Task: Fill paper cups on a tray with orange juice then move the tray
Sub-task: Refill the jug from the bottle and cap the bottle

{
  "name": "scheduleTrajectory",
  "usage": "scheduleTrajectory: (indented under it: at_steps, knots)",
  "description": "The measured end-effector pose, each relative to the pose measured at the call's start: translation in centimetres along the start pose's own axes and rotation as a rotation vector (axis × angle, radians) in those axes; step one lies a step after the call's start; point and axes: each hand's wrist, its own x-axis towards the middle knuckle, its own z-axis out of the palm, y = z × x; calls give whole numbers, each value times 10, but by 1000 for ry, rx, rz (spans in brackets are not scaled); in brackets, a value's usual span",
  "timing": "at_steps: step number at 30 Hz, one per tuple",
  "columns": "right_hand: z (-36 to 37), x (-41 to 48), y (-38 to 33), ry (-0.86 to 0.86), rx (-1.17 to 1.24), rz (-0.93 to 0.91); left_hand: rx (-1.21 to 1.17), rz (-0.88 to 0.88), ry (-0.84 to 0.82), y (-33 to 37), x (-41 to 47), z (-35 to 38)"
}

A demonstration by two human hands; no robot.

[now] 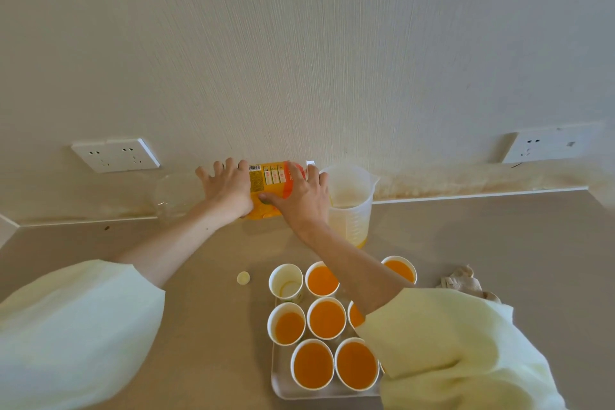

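An orange juice bottle (270,178) with a barcode label is tipped sideways near the wall, its white neck (310,163) pointing at a translucent measuring jug (351,206). My left hand (229,191) grips the bottle's base end and my right hand (301,198) wraps its upper part, thumb across the front. Nearer to me, a white tray (277,384) carries several paper cups. One cup (286,283) at the back left is empty; several others, such as the cup (326,318) in the middle, hold orange juice. My right sleeve hides part of the tray.
A small yellowish cap (243,278) lies on the counter left of the tray. A clear container (173,198) stands left of the bottle. A crumpled cloth (462,280) lies right of the tray. Wall sockets (114,155) sit on the wall behind.
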Motion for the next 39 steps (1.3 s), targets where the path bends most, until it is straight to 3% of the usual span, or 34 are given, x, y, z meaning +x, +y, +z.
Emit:
scheduleTrajectory:
  at_steps: [12, 17, 19, 23, 27, 29, 34, 39]
  knots:
    - [9, -12, 2, -1, -99, -137, -312, 13, -92, -14, -14, 54]
    - [7, -11, 5, 247, -13, -322, -820, -140, -144, -18, -12, 64]
    - [7, -7, 8, 251, 80, -302, -1063, -207, -169, -25, -11, 65]
    - [12, 5, 15, 102, 291, -116, -1453, -182, -217, -39, -13, 76]
    - [14, 20, 14, -359, 415, 124, -1566, -72, -312, -48, -15, 88]
    - [18, 24, 11, -505, 385, 106, -1628, -60, -402, -46, -19, 85]
    - [25, 31, 0, -614, 594, 99, -1607, 42, -468, -42, -16, 98]
    - [42, 32, -1, -630, 513, 67, -1566, 35, -438, -48, -13, 121]
